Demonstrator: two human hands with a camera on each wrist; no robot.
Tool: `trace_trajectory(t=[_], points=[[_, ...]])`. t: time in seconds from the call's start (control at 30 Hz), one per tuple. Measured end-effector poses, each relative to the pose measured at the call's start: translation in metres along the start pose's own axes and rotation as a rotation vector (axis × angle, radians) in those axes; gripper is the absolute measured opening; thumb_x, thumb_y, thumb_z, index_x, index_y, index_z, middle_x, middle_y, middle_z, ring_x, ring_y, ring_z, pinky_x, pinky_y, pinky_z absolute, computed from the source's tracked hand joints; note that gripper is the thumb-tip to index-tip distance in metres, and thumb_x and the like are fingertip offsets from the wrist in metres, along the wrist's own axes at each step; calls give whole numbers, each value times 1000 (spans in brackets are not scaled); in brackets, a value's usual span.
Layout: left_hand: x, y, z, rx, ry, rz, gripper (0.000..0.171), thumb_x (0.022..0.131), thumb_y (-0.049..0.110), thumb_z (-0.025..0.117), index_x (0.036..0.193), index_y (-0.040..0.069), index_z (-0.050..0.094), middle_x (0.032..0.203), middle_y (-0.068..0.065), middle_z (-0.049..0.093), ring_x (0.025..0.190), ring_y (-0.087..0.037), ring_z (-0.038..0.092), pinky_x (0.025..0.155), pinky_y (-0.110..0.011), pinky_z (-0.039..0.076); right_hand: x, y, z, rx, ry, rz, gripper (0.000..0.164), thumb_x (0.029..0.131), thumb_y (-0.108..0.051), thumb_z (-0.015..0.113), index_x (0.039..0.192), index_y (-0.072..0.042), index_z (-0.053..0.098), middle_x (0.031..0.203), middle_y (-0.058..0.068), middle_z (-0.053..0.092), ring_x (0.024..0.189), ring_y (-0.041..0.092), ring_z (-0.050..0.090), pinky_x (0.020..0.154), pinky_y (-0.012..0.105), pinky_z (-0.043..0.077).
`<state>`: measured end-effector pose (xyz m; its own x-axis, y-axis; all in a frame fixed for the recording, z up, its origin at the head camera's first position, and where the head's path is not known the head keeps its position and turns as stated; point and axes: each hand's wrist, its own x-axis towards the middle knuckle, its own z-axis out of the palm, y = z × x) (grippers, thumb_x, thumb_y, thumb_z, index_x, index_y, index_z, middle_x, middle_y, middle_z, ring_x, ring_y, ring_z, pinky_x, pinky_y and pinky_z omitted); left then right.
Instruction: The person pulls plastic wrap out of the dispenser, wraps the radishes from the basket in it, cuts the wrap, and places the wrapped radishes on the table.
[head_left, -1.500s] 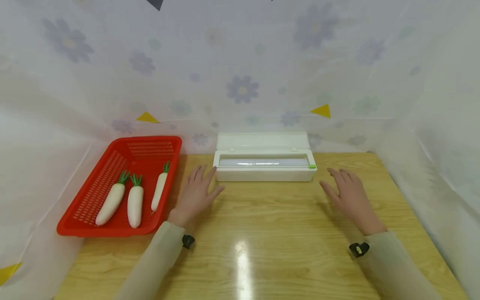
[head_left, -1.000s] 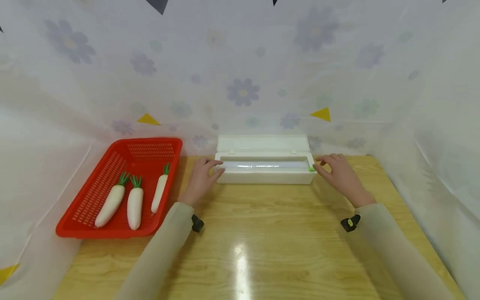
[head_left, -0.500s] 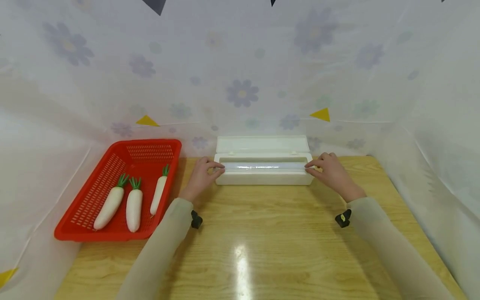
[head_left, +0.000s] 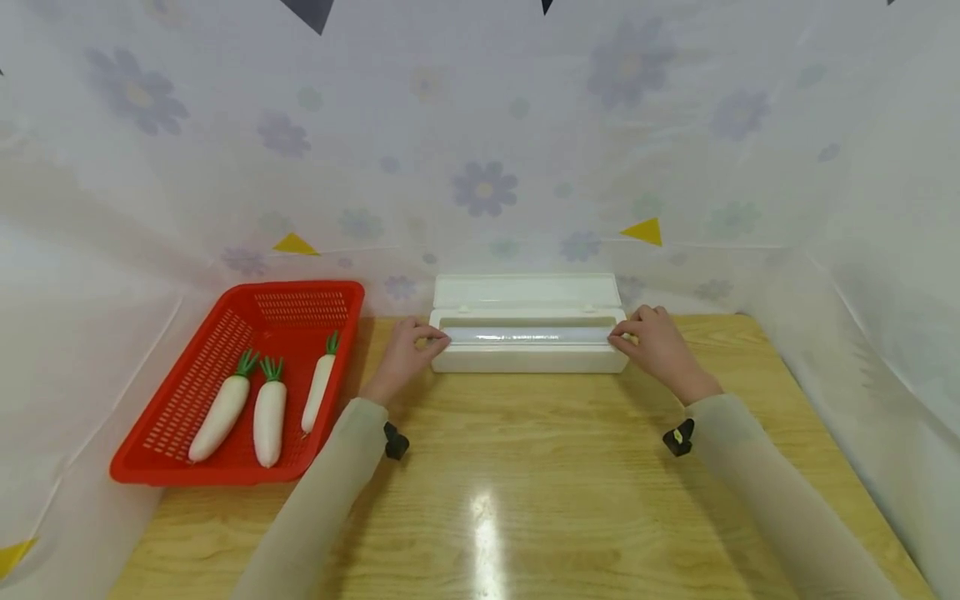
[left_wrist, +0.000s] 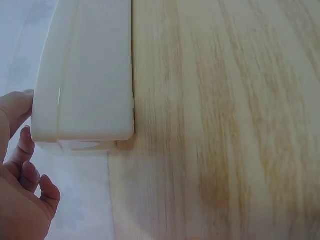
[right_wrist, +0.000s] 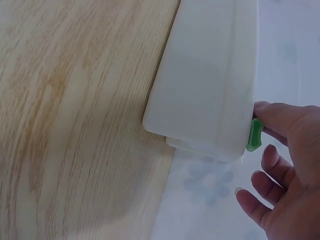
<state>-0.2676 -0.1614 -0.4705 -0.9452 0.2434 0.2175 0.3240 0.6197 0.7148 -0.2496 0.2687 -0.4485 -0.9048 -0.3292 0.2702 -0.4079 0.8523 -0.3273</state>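
Note:
A white plastic wrap dispenser point(head_left: 529, 361) lies at the back of the table, its lid point(head_left: 527, 291) raised behind it. Inside shows a glossy roll of plastic wrap point(head_left: 529, 335). My left hand point(head_left: 405, 354) pinches the wrap's edge at the box's left end, thumb against index finger. At the opposite end my right hand point(head_left: 658, 348) pinches the wrap likewise. In the right wrist view a green slider point(right_wrist: 255, 135) sits beside the right thumb at the box's edge. The pinched film itself is hidden by the box in both wrist views.
A red basket point(head_left: 202, 476) stands on the left of the wooden table point(head_left: 525, 500). In it lie three white radishes point(head_left: 269, 423) with green tops. A flowered sheet point(head_left: 480, 108) hangs close behind the dispenser and along both sides.
Both hands have moved in to the dispenser's ends from beside it, and their spread fingers have closed into pinches on the wrap. The right hand now covers the green slider in the head view.

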Motion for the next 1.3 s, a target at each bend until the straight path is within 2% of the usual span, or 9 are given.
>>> trace_trajectory(t=[0.17,0.33,0.43,0.53,0.67,0.87,1.03,1.13,1.3], points=[[5,-2,4,11,29,30,16,99,15,73,103,0,79,106,-16,65,104,-34,53,90,-43,41,4,-3,2,-11,-17,14,13,101,-13,69,101,-2,77,95,15,55,87,33,43,77,46,36],[10,0,5,21,67,63,16,99,12,72,101,-2,78,103,-18,66,100,-35,54,90,-44,41,9,-3,1,17,-44,39,21,106,-15,62,104,3,73,103,20,58,94,37,47,84,52,40],[11,2,4,18,61,38,18,100,15,71,102,-2,77,106,-19,66,102,-35,54,91,-45,42,10,-4,-1,45,-61,54,24,106,-20,63,100,2,72,107,22,58,97,39,46,88,54,39],[12,4,2,8,27,-17,21,100,19,72,103,-1,78,109,-18,65,105,-34,52,93,-45,41,11,-4,-3,70,-92,65,24,104,-24,67,96,-2,72,109,22,58,100,40,45,89,55,38],[13,5,1,8,-9,-64,20,99,21,74,103,1,78,111,-16,65,107,-33,52,95,-46,41,13,-3,-4,85,-120,61,19,103,-20,67,97,-3,72,109,22,57,101,41,44,88,56,38],[17,4,0,10,-16,-44,17,99,17,73,104,1,76,111,-17,68,107,-33,56,98,-47,40,18,1,-4,63,-103,46,14,104,-14,63,102,-1,70,113,27,62,115,53,46,100,67,35],[18,7,-2,17,-29,-49,15,99,15,72,105,1,76,112,-16,68,108,-34,55,100,-48,40,19,1,-5,105,-157,118,16,104,-17,60,106,-4,68,114,21,70,122,51,43,106,70,27],[17,9,-3,28,-35,-54,15,99,15,72,105,2,77,112,-16,69,109,-34,53,100,-49,39,18,0,-5,113,-170,128,17,105,-16,61,111,-3,69,109,17,72,119,47,45,105,69,26],[16,12,-5,12,-29,-52,14,100,14,71,105,2,77,111,-16,70,106,-32,52,96,-46,40,18,-3,-6,30,-160,71,22,105,-15,62,118,-5,76,109,13,74,115,47,48,98,69,34]])
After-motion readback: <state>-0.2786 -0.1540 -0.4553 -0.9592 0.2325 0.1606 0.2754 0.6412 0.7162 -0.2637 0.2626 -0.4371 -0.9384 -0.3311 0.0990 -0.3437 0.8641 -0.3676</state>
